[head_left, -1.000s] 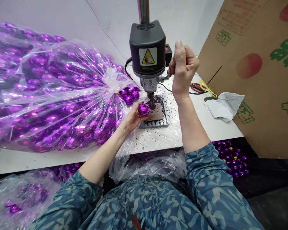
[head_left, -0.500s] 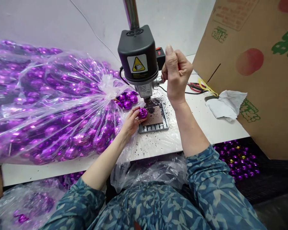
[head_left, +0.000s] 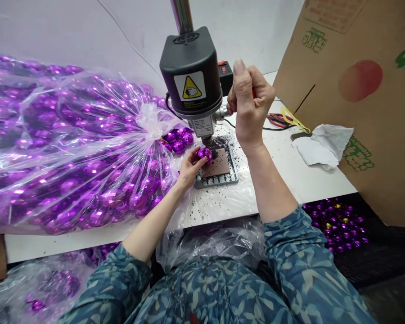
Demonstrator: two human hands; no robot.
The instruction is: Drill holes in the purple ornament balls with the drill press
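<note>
Between the fingertips of my left hand is a shiny purple ball, held just above a brown board and below the black drill press. The board lies on the slotted metal base, scattered with dark shavings. My right hand is closed in a fist around the press's lever at the right side of its head; most of the lever is hidden by the fingers, with a bit of red showing. Several purple balls lie just left of the base.
A big clear bag packed with purple balls covers the table's left side. At the right are red-handled pliers, crumpled white paper and a tall cardboard box. More purple and gold balls lie below the table's edge.
My left hand has shifted slightly right and up, and the ball is turned and closer to the drill tip. My right hand stays on the lever. The view has moved slightly.
</note>
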